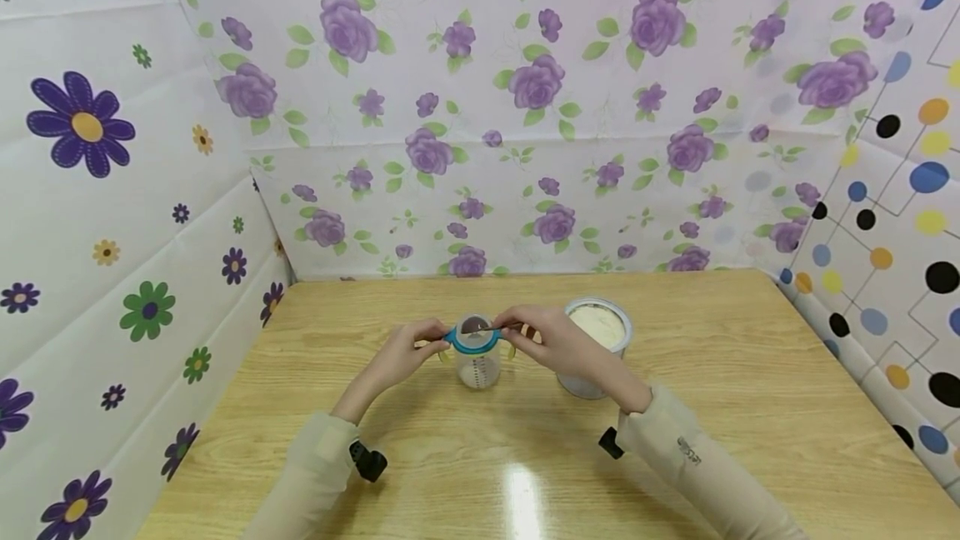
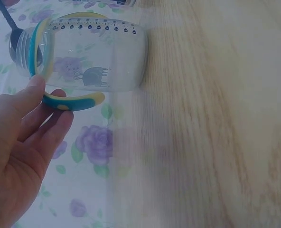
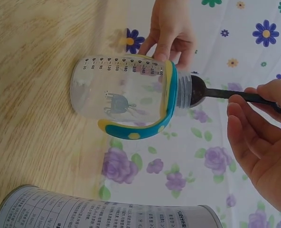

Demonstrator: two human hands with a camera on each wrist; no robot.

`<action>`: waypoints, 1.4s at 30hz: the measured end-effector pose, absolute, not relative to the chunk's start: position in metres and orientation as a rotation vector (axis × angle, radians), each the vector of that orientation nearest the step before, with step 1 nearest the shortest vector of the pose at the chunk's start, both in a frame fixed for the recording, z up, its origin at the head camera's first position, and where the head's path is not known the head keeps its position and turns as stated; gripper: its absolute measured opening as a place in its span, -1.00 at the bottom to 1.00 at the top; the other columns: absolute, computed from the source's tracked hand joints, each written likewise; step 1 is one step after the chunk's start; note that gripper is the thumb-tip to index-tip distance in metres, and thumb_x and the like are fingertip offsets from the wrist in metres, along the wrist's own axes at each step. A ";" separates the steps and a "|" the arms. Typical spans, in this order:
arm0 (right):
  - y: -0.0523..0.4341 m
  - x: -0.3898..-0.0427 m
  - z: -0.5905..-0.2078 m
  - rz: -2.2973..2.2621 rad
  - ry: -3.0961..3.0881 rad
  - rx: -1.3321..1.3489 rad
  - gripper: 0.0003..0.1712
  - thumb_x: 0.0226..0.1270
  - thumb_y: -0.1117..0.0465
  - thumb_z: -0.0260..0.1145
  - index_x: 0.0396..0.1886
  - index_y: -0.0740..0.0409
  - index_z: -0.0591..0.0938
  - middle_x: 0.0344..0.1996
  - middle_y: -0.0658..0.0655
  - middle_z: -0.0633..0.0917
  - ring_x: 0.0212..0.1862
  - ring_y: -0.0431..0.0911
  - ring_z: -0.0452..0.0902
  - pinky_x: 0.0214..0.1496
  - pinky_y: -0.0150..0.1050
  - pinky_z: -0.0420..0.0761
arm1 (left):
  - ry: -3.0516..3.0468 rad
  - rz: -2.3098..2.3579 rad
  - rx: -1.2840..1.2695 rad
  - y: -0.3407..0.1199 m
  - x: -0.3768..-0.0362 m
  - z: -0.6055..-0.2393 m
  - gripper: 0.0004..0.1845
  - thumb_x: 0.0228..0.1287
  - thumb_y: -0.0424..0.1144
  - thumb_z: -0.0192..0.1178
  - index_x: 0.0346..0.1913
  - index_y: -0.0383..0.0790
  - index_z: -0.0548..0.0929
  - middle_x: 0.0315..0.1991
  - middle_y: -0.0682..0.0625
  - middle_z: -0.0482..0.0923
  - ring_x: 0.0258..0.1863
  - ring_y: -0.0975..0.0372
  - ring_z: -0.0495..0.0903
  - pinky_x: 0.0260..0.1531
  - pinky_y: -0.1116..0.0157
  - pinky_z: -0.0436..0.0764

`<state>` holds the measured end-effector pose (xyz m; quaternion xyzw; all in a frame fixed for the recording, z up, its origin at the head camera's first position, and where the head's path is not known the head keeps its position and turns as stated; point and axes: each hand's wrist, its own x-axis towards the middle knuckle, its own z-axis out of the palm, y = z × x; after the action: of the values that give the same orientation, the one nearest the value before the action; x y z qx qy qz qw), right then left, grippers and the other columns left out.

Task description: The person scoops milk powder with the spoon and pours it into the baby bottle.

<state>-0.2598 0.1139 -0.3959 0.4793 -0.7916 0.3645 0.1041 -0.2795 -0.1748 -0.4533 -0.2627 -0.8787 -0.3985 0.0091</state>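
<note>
A clear baby bottle (image 1: pixel 478 371) with a printed scale stands upright on the table, its neck bare. Around the neck sits a blue and yellow handle ring (image 3: pixel 131 131). My left hand (image 1: pixel 400 352) pinches one side handle (image 2: pixel 74 102) between thumb and fingers. In my right hand (image 1: pixel 553 342) is a dark spoon (image 3: pixel 223 93), held by its handle. The bowl of the spoon is tipped at the bottle's open mouth, partly inside the neck. A little white powder (image 1: pixel 474 375) shows low in the bottle.
Right of the bottle stands an open can (image 3: pixel 107 209) with printed labels, filled with pale powder (image 1: pixel 597 325). My right forearm passes in front of it. Flowered and dotted cloths (image 1: pixel 465 107) hang behind and beside the wooden table (image 1: pixel 450 473).
</note>
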 end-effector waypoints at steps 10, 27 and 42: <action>0.117 -0.262 -0.393 1.132 -2.329 1.346 -0.80 0.44 0.32 0.17 -0.03 0.16 0.64 -0.20 0.15 0.73 -0.33 -0.18 0.64 -0.32 -0.36 0.67 | -2.743 -1.263 -0.820 -0.174 -0.278 -0.453 -0.88 0.35 -0.25 0.19 -0.12 -0.05 0.66 -0.10 -0.03 0.71 -0.08 0.15 0.69 -0.08 0.22 0.70; 0.118 -0.263 -0.393 1.265 -2.390 1.181 -0.79 0.48 0.21 0.14 -0.04 0.09 0.66 -0.22 0.04 0.75 -0.31 -0.27 0.63 -0.28 -0.31 0.66 | -2.756 -1.259 -0.807 -0.175 -0.278 -0.453 -0.88 0.34 -0.26 0.20 -0.12 -0.04 0.66 -0.08 -0.03 0.70 -0.05 0.13 0.68 -0.06 0.23 0.69; 0.116 -0.248 -0.377 1.551 -2.405 0.921 -0.77 0.52 0.30 0.05 -0.03 0.28 0.60 -0.30 0.24 0.70 -0.37 -0.27 0.54 -0.32 -0.26 0.64 | -2.726 -1.278 -0.846 -0.174 -0.278 -0.450 -0.86 0.34 -0.26 0.20 -0.08 -0.09 0.67 -0.09 -0.06 0.71 -0.06 0.11 0.69 -0.06 0.17 0.69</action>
<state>-0.2479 0.1157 -0.3773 0.3058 -0.7982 0.5147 0.0675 -0.2777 -0.1741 -0.4502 -0.2704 -0.8717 -0.4086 0.0074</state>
